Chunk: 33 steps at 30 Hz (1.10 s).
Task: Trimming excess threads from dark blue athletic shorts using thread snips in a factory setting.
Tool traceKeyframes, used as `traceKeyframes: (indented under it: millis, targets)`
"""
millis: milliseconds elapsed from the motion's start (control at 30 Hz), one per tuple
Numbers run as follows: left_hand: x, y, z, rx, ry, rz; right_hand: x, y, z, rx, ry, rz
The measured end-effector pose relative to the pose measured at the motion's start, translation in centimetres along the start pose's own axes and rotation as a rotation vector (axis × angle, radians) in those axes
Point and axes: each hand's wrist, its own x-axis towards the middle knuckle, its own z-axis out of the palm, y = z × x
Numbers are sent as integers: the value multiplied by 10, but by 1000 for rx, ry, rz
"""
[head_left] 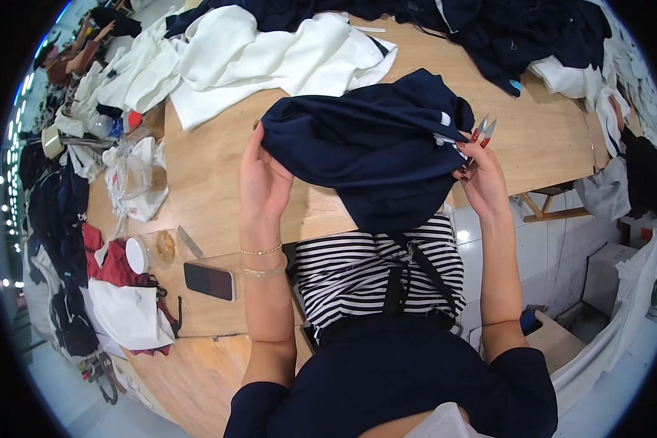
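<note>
A navy blue garment (372,139) is stretched between my hands above the near part of the wooden table, its lower part hanging toward my lap. My left hand (265,175) grips its left edge, the thumb at the top and the other fingers partly hidden by the cloth. At the right edge my right hand (483,179) pinches the fabric beside a small white patch (445,118). That same hand also holds red-handled thread snips (483,131), their blades apart and pointing up and away from me.
White garments (270,58) lie across the far left of the table (219,153), with dark garments (511,36) at the far right. On the left are a phone (209,280), a clear jar (153,250), a utility knife (190,242) and plastic bags (135,179). People (69,62) are at the far left.
</note>
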Motion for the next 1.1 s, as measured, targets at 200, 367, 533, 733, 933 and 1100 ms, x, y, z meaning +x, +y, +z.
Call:
traceKeyframes:
  millis: [200,367,533,733,933,1100]
  targets:
    - [-7,1,-7,-37,24,24,-7,-9,-1,216,-45,-10]
    - [-7,0,-10,-31,71,18,-13,-12,1,162,-73,-54]
    - [-8,-6,-9,31,18,43,-23,-19,11,138,-151,-78]
    - [-38,-51,45,924,-34,581,-35,-14,35,149,-340,-34]
    - [-39,-80,79,975,-361,479,-44,-10,60,188,-379,-14]
    - [-34,-85,69,825,-307,544,-42,-19,57,-253,-217,-263]
